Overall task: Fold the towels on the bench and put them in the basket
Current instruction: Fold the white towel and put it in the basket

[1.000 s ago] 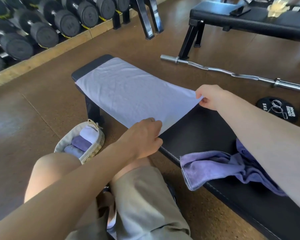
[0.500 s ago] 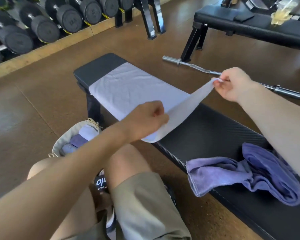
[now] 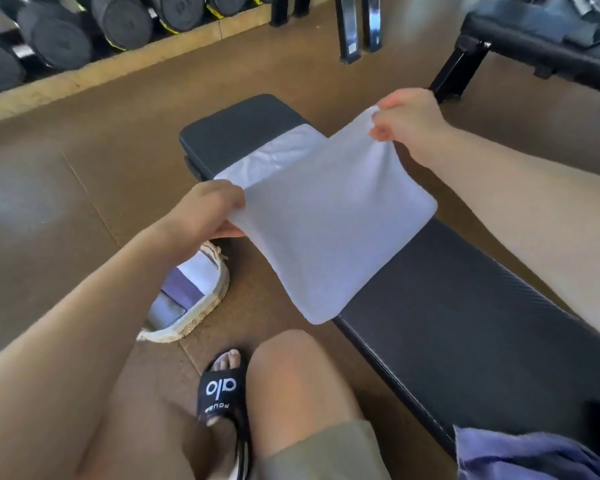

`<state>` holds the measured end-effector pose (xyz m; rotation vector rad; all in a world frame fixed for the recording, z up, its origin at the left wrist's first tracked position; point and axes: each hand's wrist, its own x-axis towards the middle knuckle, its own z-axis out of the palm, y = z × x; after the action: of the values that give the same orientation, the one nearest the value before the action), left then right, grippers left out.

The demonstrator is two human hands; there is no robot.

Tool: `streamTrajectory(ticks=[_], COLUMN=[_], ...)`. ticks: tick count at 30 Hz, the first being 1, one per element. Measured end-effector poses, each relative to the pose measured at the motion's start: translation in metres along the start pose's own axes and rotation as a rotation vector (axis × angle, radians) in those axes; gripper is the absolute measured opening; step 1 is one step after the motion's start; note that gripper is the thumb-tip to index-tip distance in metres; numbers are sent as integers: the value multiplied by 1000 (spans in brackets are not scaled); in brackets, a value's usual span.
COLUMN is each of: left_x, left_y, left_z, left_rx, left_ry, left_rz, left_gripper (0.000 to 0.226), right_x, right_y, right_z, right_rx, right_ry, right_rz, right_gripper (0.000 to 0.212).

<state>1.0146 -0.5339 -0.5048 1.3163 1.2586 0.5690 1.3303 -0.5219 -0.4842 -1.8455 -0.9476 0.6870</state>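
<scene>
Both my left hand [image 3: 208, 211] and right hand [image 3: 404, 121] pinch the white towel's [image 3: 329, 216] corners, lifted above the bench [image 3: 465, 306].

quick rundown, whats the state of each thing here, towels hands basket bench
white towel: half lifted, near end held over the far part
left hand: grips a towel corner
right hand: pinches the other corner
purple towel: crumpled, unfolded, on the bench
bench: bears both towels
basket: on the floor, holds folded towels

Towel [image 3: 329, 216]: pale, folded over the bench [image 3: 465, 306]
Left hand [image 3: 208, 209]: pinches near corner
Right hand [image 3: 409, 119]: pinches far corner
Basket [image 3: 201, 306]: on floor, towels inside
</scene>
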Motion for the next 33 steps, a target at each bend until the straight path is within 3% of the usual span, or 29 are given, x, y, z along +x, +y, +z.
streamTrajectory(ticks=[6,9,18,21,25,26,30,33], left_x=[64,90,121,122,121,120,101,79], left_y=[-20,-35,-77,-82,-82,-83,-76,-68], left_z=[-26,-34,-38,-31,-24,-20,1,17], left_rx=[-80,15,123,56,-206,-245,-297,-307], left_ry=[222,338,446,416,190,122,9,-2], left_rz=[-79,-78,-71,-128,-345,-367,-379,-392], left_gripper=[17,5,13,17,76,78,38,42], right_x=[73,101,144,141,130,126,97,68], right_y=[-3,4,47,54,53,53,59,67], right_z=[70,98,152,158,149,143,106,70], right_rx=[-388,-446,-544,-605,-621,-626,-726,-784], right_ry=[-33,-60,-22,23,76,75,11,-100], right_rz=[-217,-206,-309,-361,-357,-336,-199,-111], right_gripper=[26,26,19,19,23,26,37,44])
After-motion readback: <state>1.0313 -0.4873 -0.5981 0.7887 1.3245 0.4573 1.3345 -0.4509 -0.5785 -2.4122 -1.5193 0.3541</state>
